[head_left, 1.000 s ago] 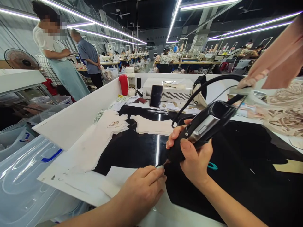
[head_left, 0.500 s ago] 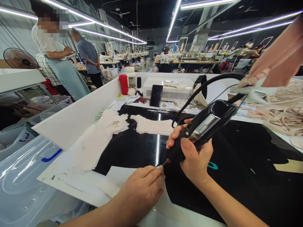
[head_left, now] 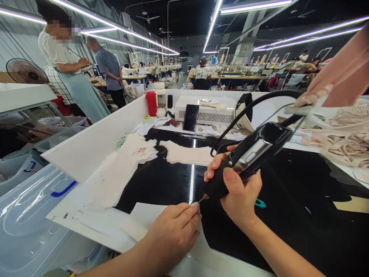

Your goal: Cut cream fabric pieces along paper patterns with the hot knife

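A: Right hand (head_left: 240,194) was wrapped tight round the black corded tool (head_left: 248,156) — thumb on top, fingers curled under the barrel. We noted the tool ran up and away to the right from the grip, its thin tip (head_left: 203,198) poking out below the fist.

B: And the left hand (head_left: 173,231)?

A: Flat, knuckles up, pressing on the white sheet (head_left: 138,219) at the near edge of the black table (head_left: 288,200). It gripped nothing; the fingertips (head_left: 195,206) lay just beside the tool's tip — whether they touched it, we couldn't tell.

B: Surroundings?

A: White fabric pieces (head_left: 184,153) farther back, a phone (head_left: 190,117) propped against a white box (head_left: 207,109), a red bottle (head_left: 151,103) left of that.
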Action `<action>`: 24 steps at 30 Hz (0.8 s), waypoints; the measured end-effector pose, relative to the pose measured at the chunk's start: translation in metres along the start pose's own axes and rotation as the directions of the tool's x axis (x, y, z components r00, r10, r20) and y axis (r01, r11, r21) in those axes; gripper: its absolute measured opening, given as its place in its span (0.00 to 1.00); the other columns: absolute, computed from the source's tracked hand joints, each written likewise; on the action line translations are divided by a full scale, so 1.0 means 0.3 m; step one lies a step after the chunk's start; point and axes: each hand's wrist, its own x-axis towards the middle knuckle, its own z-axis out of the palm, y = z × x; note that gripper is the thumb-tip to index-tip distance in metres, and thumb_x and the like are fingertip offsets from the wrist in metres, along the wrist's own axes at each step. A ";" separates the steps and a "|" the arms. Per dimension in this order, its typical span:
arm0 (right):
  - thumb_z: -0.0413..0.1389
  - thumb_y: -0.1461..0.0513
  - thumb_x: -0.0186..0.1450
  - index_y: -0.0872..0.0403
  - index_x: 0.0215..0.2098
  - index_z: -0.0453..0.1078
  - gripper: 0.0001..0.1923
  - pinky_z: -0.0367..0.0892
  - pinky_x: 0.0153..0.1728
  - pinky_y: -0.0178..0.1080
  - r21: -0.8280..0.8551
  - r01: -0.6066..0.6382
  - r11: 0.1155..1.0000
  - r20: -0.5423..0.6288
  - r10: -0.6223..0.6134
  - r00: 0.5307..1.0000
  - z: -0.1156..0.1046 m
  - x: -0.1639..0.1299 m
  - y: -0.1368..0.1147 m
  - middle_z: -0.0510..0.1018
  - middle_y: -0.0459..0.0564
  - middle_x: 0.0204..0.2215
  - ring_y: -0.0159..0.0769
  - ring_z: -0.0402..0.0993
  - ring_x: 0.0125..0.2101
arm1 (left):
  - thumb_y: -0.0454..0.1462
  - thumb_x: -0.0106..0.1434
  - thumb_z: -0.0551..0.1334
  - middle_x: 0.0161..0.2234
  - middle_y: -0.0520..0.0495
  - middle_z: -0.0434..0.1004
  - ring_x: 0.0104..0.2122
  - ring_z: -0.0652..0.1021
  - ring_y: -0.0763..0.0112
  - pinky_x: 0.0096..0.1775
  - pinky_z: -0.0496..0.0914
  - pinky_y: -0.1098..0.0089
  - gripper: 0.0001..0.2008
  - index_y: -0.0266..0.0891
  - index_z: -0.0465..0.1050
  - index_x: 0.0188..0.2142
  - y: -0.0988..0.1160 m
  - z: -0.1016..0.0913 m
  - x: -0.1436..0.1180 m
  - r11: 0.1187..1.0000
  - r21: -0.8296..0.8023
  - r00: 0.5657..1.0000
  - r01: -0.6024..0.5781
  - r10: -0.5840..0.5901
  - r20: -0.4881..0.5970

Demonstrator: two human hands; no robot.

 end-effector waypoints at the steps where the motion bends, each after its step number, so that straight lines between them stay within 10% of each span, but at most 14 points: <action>1: 0.74 0.52 0.70 0.45 0.53 0.72 0.20 0.78 0.27 0.35 0.001 -0.002 1.000 0.004 0.002 1.000 0.000 -0.003 0.003 0.80 0.39 0.33 0.31 0.78 0.25 | 0.33 0.87 0.52 0.52 0.42 0.89 0.51 0.87 0.65 0.52 0.82 0.66 0.18 0.29 0.82 0.53 0.002 -0.001 0.001 1.000 0.000 1.000 0.002 -0.002 -0.006; 24: 0.69 0.57 0.73 0.44 0.54 0.69 0.16 0.78 0.28 0.37 -0.056 0.005 0.998 0.019 -0.004 1.000 0.008 -0.017 0.009 0.80 0.39 0.34 0.33 0.78 0.26 | 0.34 0.86 0.56 0.55 0.41 0.88 0.53 0.86 0.65 0.55 0.82 0.65 0.15 0.30 0.80 0.58 0.006 0.028 -0.028 1.000 0.013 1.000 0.020 -0.020 0.013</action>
